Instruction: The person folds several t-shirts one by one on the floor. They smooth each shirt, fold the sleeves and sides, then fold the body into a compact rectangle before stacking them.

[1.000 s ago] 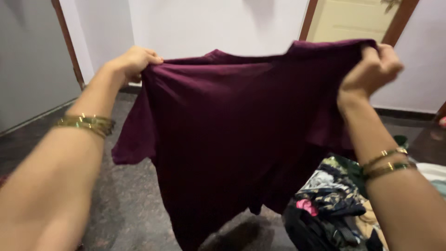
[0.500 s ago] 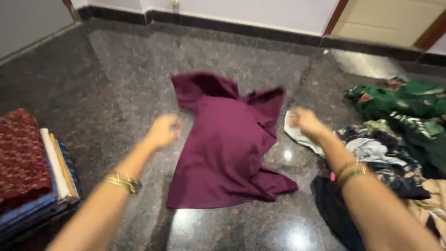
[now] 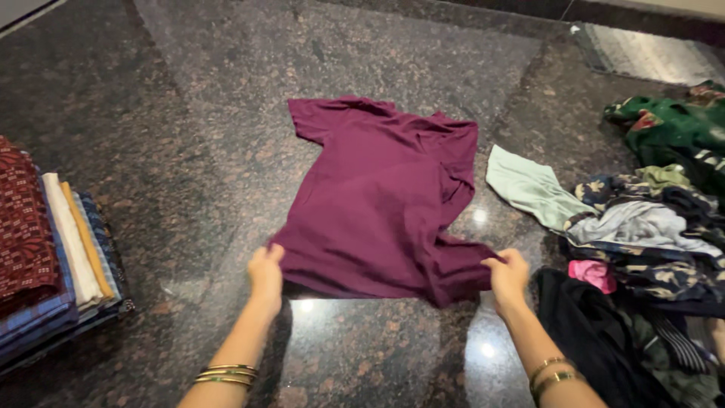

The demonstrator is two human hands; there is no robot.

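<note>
Both hands, left hand (image 3: 266, 268) and right hand (image 3: 507, 276), are pinching the near hem of the maroon shirt (image 3: 381, 204), flattening it on the floor (image 3: 151, 151) (folding probably follows, starting with smoothing the bunched right side).

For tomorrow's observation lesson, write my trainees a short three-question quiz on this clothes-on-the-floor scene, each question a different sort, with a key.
1. True or false: the maroon shirt lies spread on the dark stone floor.
2. Which edge do the left hand and right hand grip? A. the collar end B. the hem nearest the person C. one sleeve each
3. Fill in: the folded stack lies to the shirt's ____, the loose clothes pile opposite.

Key: 1 true; 2 B; 3 left.
</note>
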